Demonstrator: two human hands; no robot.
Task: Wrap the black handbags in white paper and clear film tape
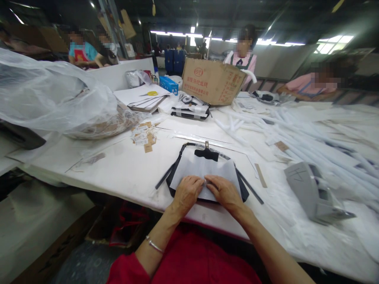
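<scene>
A black handbag (244, 193) lies on the table in front of me, with a white sheet (189, 167) spread over its front. Dark straps reach out on both sides, and a metal buckle (207, 144) shows at its top. My left hand (188, 192) rests on the sheet, fingers bent and drawn together. From the right, my right hand (223, 191) meets it at the middle, its thumb and fingertips closed. Between the fingertips is a small pale bit that I cannot make out clearly.
A grey tape dispenser (308, 191) stands to the right, near long white wrapped strips (319, 154). Paper tags (145, 136) and a large plastic bag (59, 94) lie left. Behind are another wrapped bag (191, 110), yellow scissors (151, 93) and a cardboard box (207, 81). Several people work beyond.
</scene>
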